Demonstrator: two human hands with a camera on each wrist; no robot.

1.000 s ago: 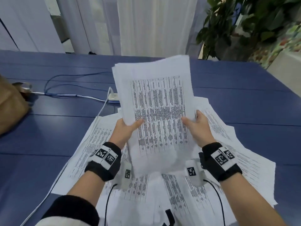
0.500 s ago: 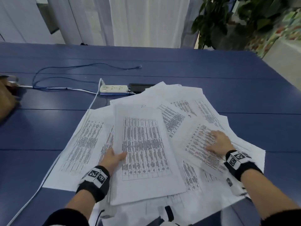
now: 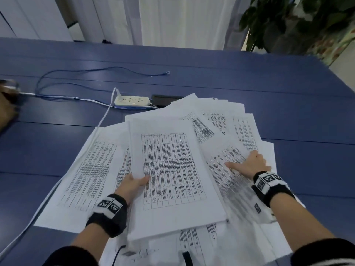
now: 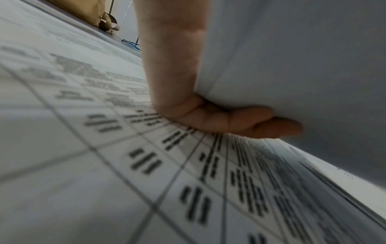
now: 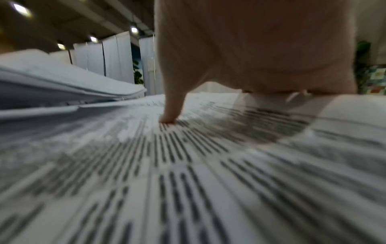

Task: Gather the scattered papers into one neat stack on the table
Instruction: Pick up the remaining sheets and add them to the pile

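Note:
Several printed white sheets [image 3: 92,169] lie fanned over a blue table [image 3: 249,77]. A thicker stack of papers [image 3: 172,169] lies on top in the middle, tilted slightly. My left hand [image 3: 134,184] grips the stack's left edge, thumb on top. In the left wrist view its fingers [image 4: 229,118] curl under the stack [image 4: 303,66], which is lifted a little off the sheet below [image 4: 104,148]. My right hand [image 3: 249,164] rests flat on loose sheets to the right of the stack. In the right wrist view its thumb [image 5: 171,113] presses a printed sheet [image 5: 188,165].
A white power strip [image 3: 132,100] with white and blue cables [image 3: 76,77] lies behind the papers, beside a black box [image 3: 163,97]. A brown bag [image 3: 7,110] sits at the far left edge. A potted plant [image 3: 288,22] stands past the far right corner.
A second ago both hands held the stack upright. It now lies down on the spread; the right hand let go and moved right onto the loose sheets. The left hand kept its hold.

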